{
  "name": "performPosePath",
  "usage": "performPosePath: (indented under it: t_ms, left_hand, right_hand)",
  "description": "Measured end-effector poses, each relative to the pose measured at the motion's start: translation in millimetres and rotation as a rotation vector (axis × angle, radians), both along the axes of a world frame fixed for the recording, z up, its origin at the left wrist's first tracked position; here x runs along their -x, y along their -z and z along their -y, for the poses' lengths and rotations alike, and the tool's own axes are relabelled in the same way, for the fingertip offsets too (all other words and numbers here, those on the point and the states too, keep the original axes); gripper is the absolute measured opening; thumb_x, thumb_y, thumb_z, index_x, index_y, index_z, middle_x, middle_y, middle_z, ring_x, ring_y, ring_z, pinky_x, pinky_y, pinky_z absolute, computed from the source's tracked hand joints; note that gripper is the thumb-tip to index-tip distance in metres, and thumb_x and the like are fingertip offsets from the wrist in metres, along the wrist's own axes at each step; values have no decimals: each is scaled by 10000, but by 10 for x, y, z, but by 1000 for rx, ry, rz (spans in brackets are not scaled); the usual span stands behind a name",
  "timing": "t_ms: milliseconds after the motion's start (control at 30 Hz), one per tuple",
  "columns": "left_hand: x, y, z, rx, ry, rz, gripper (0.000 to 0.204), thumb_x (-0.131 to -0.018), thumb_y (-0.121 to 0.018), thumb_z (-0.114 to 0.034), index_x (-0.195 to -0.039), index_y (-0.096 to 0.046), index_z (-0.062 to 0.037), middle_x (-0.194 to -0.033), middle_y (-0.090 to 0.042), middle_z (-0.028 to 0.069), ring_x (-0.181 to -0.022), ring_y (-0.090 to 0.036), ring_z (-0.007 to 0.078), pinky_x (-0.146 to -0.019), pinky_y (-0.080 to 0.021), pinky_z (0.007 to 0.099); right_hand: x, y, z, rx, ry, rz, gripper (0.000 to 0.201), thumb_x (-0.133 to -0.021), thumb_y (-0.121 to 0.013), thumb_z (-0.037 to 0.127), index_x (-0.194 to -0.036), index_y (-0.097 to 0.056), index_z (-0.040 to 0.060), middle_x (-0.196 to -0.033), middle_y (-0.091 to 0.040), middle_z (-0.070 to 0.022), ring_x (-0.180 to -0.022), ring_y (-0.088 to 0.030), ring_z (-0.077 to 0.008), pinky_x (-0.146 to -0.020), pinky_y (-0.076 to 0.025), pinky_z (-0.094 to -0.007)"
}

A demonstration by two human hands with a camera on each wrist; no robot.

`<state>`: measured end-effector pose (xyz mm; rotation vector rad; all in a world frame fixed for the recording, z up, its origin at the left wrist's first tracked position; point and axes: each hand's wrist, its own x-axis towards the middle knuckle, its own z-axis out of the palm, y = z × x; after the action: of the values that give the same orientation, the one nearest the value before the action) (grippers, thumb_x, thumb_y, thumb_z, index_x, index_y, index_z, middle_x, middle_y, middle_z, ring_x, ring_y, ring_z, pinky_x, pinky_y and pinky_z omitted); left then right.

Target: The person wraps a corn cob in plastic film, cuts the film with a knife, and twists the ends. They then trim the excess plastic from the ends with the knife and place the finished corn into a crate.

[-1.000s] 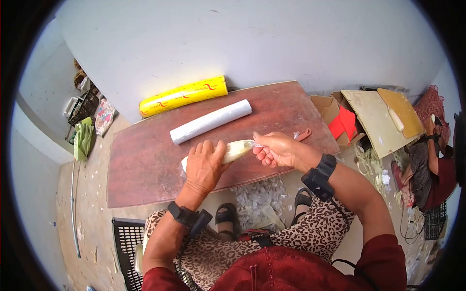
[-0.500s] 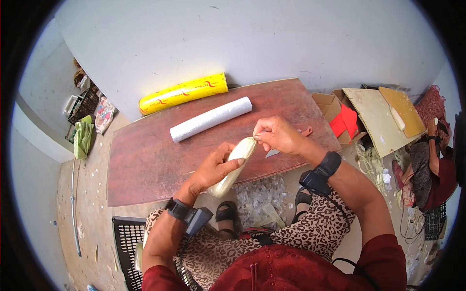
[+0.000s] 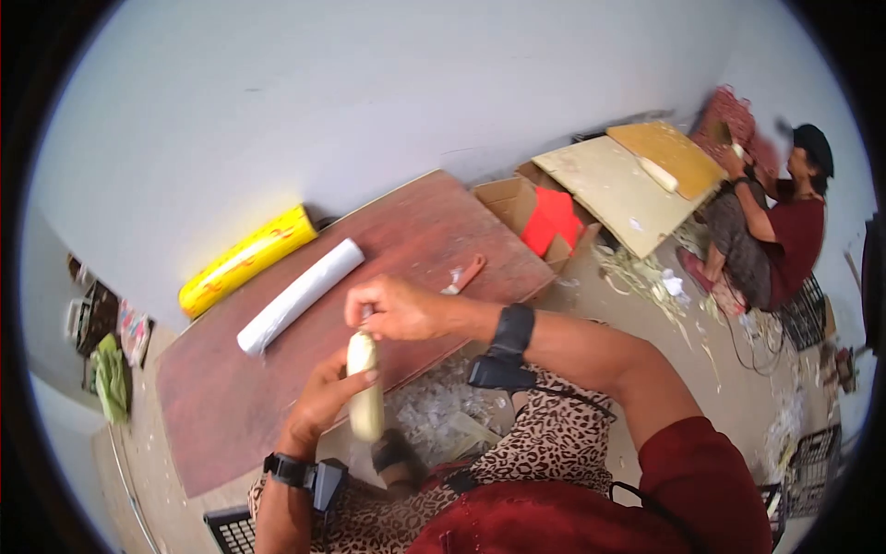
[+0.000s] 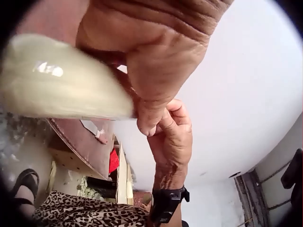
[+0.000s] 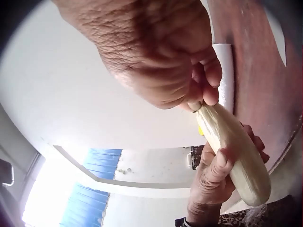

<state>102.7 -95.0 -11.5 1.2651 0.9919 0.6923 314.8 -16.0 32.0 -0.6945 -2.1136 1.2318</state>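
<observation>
A pale ear of corn (image 3: 366, 397), its surface glossy like clear film in the left wrist view, hangs upright over the front edge of the reddish table (image 3: 221, 406). My left hand (image 3: 323, 397) grips it around the upper part, thumb across the near side. At its top end, my right hand (image 3: 397, 309) pinches the narrow tip between thumb and fingers. The right wrist view shows the short stub (image 5: 194, 106) at those fingertips. Behind the hands lies a white roll of film (image 3: 300, 297). A knife (image 3: 471, 274) with a reddish handle rests on the table to the right.
A yellow printed roll (image 3: 247, 260) lies at the table's back edge by the wall. To the right stand a cardboard box (image 3: 506, 205) with red material and a pale board (image 3: 591, 189). Another person (image 3: 784, 222) sits beyond, near husks (image 3: 637, 286). Plastic scraps (image 3: 438, 406) litter the floor.
The corn has gone from lying across the table to slanted, then upright, nearer my body. My right hand stays at its tip. The head view has turned right, bringing the other person further in.
</observation>
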Motion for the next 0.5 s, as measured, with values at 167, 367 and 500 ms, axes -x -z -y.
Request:
performPosePath:
  t_ms: [167, 367, 500]
  left_hand:
    - [-107, -136, -16, 99, 84, 323, 569, -874, -624, -287, -1337, -372, -71, -1061, -637, 211, -900, -674, 380, -839, -553, 493]
    - [-171, -171, 2, 125, -20, 408, 544, -936, -537, -523, -1150, -526, -23, -962, -645, 180, -849, -676, 317, -758, -564, 419]
    - [-283, -283, -24, 2, -125, 285, 536, -983, -461, -506, -969, -592, 14, -843, -638, 145, -745, -658, 251, -679, -550, 349]
  right_hand:
    - [50, -20, 31, -140, 54, -38, 117, -801, -606, 20, -918, -594, 22, -807, -635, -66, -763, -605, -149, -683, -493, -316]
    - [66, -159, 124, -4, -148, -130, 121, -847, -530, -22, -959, -565, 6, -797, -626, -70, -689, -627, -148, -617, -512, -306]
    - [46, -258, 186, 264, -238, -163, 163, -851, -450, -89, -956, -541, -3, -727, -610, -87, -551, -635, -146, -484, -520, -282]
